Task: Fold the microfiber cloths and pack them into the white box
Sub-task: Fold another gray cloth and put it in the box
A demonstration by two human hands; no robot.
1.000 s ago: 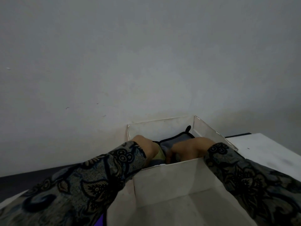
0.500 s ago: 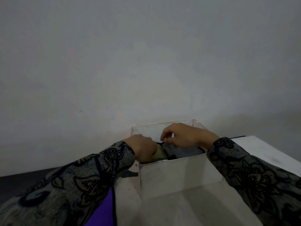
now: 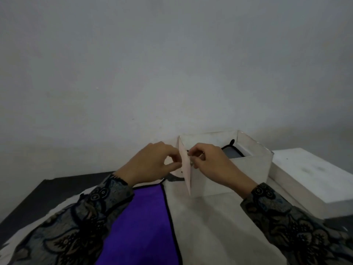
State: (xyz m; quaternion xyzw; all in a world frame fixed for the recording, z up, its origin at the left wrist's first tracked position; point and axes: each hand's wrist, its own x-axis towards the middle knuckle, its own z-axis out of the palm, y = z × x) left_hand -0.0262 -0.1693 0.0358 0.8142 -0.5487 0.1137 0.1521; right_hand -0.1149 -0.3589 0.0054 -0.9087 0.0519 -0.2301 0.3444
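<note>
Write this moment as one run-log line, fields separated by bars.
hands: left and right both pinch box flap | white box: grey cloth inside | purple cloth: on table, unpacked

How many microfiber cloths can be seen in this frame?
2: a grey cloth inside the white box, and a purple cloth flat on the table before it. More may lie hidden in the box.

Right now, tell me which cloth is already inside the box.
The grey, black-edged cloth lies inside the white box; the purple cloth lies outside on the table.
</note>
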